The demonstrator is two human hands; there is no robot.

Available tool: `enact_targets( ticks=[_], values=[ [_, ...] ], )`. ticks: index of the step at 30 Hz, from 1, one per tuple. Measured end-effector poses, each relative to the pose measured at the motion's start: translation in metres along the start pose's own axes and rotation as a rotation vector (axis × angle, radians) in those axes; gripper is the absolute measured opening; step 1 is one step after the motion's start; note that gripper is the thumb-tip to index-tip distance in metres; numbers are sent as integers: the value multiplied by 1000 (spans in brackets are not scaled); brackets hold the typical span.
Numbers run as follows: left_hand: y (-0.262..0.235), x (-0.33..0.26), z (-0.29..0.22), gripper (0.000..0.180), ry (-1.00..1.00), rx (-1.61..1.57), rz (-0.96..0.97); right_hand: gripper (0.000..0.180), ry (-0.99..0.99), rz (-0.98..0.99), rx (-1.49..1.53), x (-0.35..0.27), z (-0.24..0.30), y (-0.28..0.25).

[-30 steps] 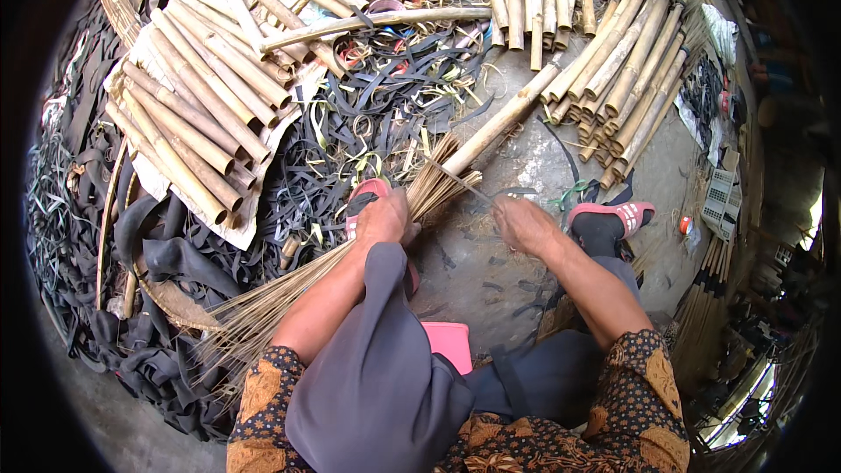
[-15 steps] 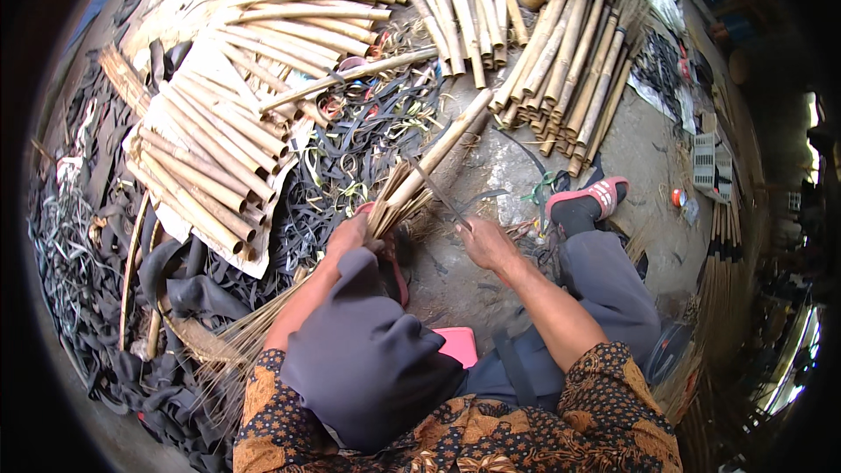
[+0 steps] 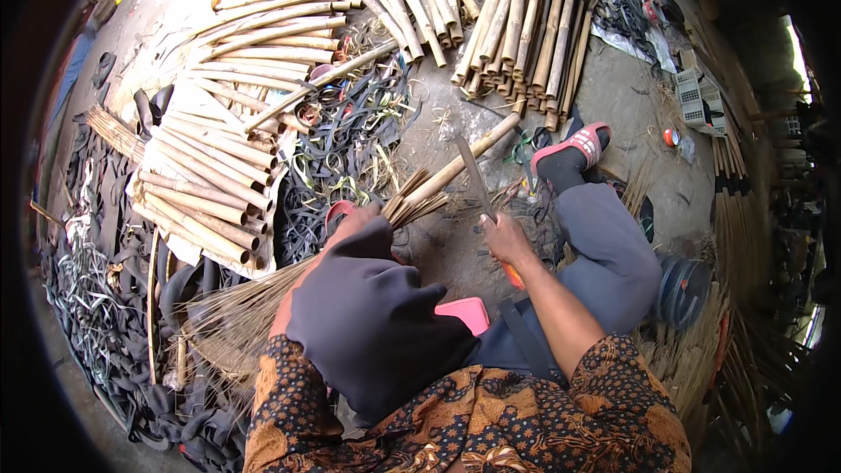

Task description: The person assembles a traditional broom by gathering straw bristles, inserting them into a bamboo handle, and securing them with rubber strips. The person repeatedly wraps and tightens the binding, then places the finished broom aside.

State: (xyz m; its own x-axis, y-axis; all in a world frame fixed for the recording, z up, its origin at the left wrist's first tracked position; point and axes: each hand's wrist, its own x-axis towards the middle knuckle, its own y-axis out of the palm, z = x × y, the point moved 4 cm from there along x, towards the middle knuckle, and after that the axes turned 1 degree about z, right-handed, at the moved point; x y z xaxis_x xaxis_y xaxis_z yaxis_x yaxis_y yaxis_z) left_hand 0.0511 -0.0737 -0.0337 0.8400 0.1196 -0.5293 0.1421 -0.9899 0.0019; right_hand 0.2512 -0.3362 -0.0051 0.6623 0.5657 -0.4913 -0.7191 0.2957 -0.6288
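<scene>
While the broom lies across the lap, places below are told from it.
Stick piles: bundled bamboo sticks (image 3: 210, 184) lie on the ground to the left of the broom, with more beyond its handle end.
Rubber strips: dark strips (image 3: 342, 149) lie strewn between the left pile and the broom.
Broom (image 3: 241, 315): it lies slanted, with its bristles fanned out to the lower left and its bamboo handle pointing up and right toward the far sticks.
Left hand (image 3: 355, 223): clenched round the broom at the neck, where the bristles meet the handle.
Right hand (image 3: 504, 241): just right of the neck, closed on the orange grip of a knife.
Knife (image 3: 482, 197): the blade stands up from the fist and crosses in front of the handle. I cannot tell whether it touches the handle.
Step in hand: this looks like trimming or cutting at the neck, with the broom pinned for the blade. The binding itself is hidden under the left hand, so how far along it is cannot be read.
Next move calls for: a steady hold at the neck, the blade brought down close beside the left fingers without meeting them, and the cut kept to the loose ends.
Change: half a second ago both hands sat at the same neck. The left hand stays clamped there, while the blade, hard to make out then, now shows plainly, raised across the handle.
</scene>
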Motion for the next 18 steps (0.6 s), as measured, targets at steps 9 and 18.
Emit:
enact_targets(
  ticks=[9, 18],
  values=[
    [17, 46, -1, 55, 12, 404, -69, 39, 312, -24, -93, 15, -9, -8],
    [14, 59, 20, 56, -95, 500, -38, 27, 40, 198, -303, -3, 32, 19]
  ],
)
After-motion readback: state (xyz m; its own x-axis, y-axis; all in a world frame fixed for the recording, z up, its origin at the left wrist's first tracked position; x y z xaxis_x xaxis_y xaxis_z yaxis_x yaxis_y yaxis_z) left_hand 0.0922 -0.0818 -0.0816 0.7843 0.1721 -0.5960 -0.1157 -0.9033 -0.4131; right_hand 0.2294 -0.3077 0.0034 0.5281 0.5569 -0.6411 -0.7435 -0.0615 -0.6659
